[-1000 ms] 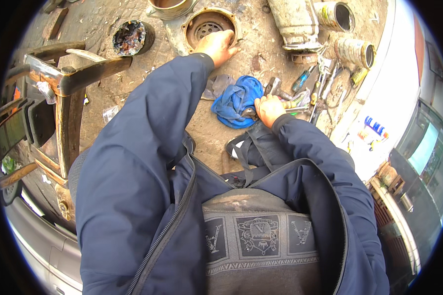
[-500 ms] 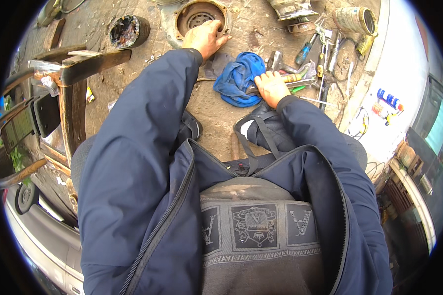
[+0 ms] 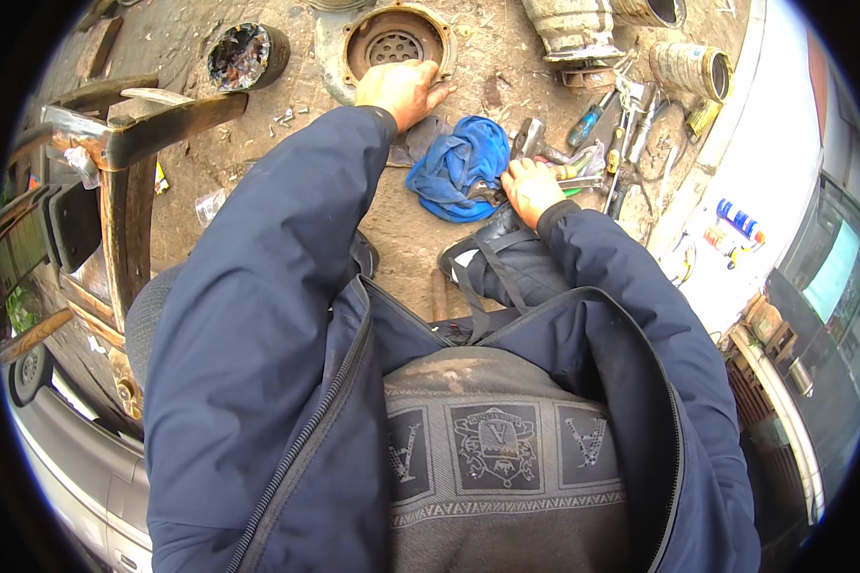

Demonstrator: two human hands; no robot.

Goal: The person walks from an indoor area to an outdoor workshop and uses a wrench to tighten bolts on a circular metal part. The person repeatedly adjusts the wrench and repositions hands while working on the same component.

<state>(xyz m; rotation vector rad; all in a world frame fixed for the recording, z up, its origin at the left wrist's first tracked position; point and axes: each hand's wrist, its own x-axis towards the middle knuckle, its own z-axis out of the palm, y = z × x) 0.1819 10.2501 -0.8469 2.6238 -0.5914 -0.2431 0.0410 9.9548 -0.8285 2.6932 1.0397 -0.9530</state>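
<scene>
A round, rusty metal housing [image 3: 446, 48] with a flanged rim and a perforated centre lies on the ground ahead of me. My left hand [image 3: 397, 93] grips its near rim, fingers curled over the edge and thumb to the right. To the right, my right hand [image 3: 533, 191] is down among the tools, its fingers curled. Whatever is under them is mostly hidden. A crumpled blue cloth [image 3: 461, 167] touches that hand's left side. Just beyond the fingers lies a hammer [image 3: 527, 138], with a yellowish handle [image 3: 569, 173] beside it.
Screwdrivers, one with a blue handle [image 3: 585, 126], and other tools lie at the right. Beyond are a dirty metal part [image 3: 570, 29] and a rusty can [image 3: 688, 69]. A debris-filled container [image 3: 248, 57] and a wooden chair frame [image 3: 124, 143] stand at the left. Small screws [image 3: 287, 116] lie between.
The view has shifted slightly. My left hand stays at the housing's rim, and my right hand remains among the tools, its fingers a little more curled.
</scene>
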